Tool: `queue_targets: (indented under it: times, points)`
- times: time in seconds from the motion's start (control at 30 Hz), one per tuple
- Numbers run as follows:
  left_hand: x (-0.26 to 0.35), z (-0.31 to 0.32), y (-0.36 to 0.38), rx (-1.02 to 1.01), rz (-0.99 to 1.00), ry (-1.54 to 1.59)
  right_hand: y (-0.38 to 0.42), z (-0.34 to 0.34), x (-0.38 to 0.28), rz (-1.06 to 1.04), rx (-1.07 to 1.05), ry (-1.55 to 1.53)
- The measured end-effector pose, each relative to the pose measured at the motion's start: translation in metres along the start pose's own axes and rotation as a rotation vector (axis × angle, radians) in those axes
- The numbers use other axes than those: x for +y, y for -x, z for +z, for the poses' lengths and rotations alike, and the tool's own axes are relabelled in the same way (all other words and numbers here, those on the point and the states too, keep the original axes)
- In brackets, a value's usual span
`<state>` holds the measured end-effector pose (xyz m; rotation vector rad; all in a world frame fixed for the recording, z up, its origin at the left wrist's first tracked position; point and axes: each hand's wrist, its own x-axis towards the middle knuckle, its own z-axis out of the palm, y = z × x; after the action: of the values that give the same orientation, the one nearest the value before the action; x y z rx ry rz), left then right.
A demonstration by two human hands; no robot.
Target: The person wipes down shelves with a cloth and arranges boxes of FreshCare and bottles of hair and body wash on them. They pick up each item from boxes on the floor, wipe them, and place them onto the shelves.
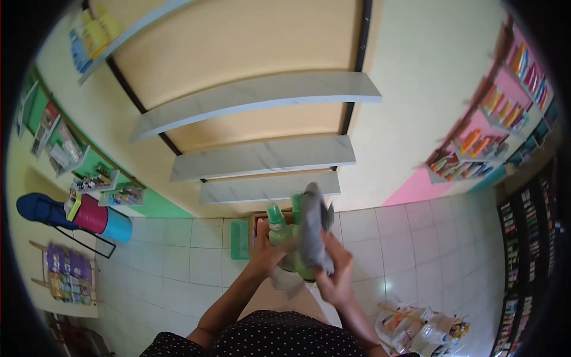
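My right hand [336,265] is closed around a bunched grey cloth [312,229], which rises in front of the bottles and hides part of them. My left hand [264,256] wraps the side of a pale green bottle [277,234] with a green cap, its thumb reaching across the front. Just behind the cloth stands a second green-capped bottle [296,205], mostly covered. Below the cloth, more green bottle surface [304,272] shows between my hands. A brown box [254,218] sits behind the bottles, largely hidden by them.
Marbled wall shelves [262,157] rise ahead, with yellow and blue bottles [92,35] on the top left one. A green basket [239,241] lies on the tiled floor. Stocked shelves [488,125] line the right; a cluttered round table [416,327] stands at lower right.
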<state>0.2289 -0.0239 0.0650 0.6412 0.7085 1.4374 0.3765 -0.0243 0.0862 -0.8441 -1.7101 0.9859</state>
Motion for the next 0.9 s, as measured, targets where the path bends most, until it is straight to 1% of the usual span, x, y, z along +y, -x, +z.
queue_targets:
  times: [0.03, 0.07, 0.13, 0.17, 0.2, 0.27, 0.3, 0.43, 0.5, 0.53, 0.6, 0.63, 0.67, 0.73, 0.77, 0.8, 0.83, 0.87, 0.9]
  points:
    - [0.008, 0.007, 0.004, 0.043, 0.120, -0.303, -0.009, 0.003, 0.001, 0.079, -0.036, -0.096]
    - [0.017, 0.011, 0.007, 0.091, 0.236, -0.609, -0.009, 0.006, 0.002, 0.070, -0.053, -0.092]
    - [0.032, 0.008, 0.007, 0.083, 0.247, -0.580, -0.006, 0.015, 0.005, 0.363, -0.065, -0.160]
    - [0.037, 0.003, 0.008, 0.081, 0.248, -0.555, -0.006, 0.021, 0.005, 0.309, -0.061, -0.215]
    - [0.043, -0.001, 0.009, 0.077, 0.241, -0.533, -0.008, 0.025, 0.003, 0.302, -0.066, -0.212]
    - [0.054, -0.012, 0.011, 0.072, 0.227, -0.511, -0.013, 0.031, -0.010, 0.318, -0.165, -0.469]
    - [0.059, -0.017, 0.010, 0.065, 0.211, -0.493, -0.015, 0.034, -0.011, 0.358, -0.235, -0.497]
    - [0.088, -0.037, 0.006, -0.037, 0.233, -0.585, -0.028, 0.059, -0.020, 0.334, -0.240, -0.485]
    - [0.101, -0.042, 0.005, 0.007, 0.370, -0.722, -0.036, 0.078, -0.017, 0.355, -0.144, -0.619]
    - [0.106, -0.046, 0.005, 0.004, 0.383, -0.717, -0.040, 0.086, -0.012, 0.344, -0.148, -0.611]
    - [0.119, -0.054, 0.004, 0.061, 0.454, -0.878, -0.049, 0.103, 0.007, 0.501, -0.146, -0.808]
    - [0.124, -0.057, 0.004, 0.106, 0.562, -0.948, -0.052, 0.113, 0.015, 0.558, -0.134, -0.916]
    - [0.130, -0.065, 0.004, 0.112, 0.577, -1.033, -0.055, 0.120, 0.019, 0.541, -0.148, -0.912]
    - [0.142, -0.076, 0.007, 0.162, 0.606, -1.189, -0.064, 0.135, 0.021, 0.668, -0.167, -1.049]
    - [0.149, -0.081, 0.004, 0.165, 0.621, -1.190, -0.068, 0.144, 0.016, 0.676, -0.177, -1.090]
    - [0.154, -0.086, 0.002, 0.200, 0.701, -1.238, -0.071, 0.153, 0.018, 0.668, -0.183, -1.089]
    - [0.158, -0.090, 0.001, 0.238, 0.772, -1.285, -0.070, 0.161, 0.024, 0.734, -0.152, -1.166]
    - [0.160, -0.092, 0.002, 0.245, 0.763, -1.284, -0.068, 0.168, 0.028, 0.810, -0.117, -1.241]
    - [0.162, -0.094, 0.002, 0.262, 0.672, -1.316, -0.068, 0.175, 0.030, 0.817, -0.088, -1.202]
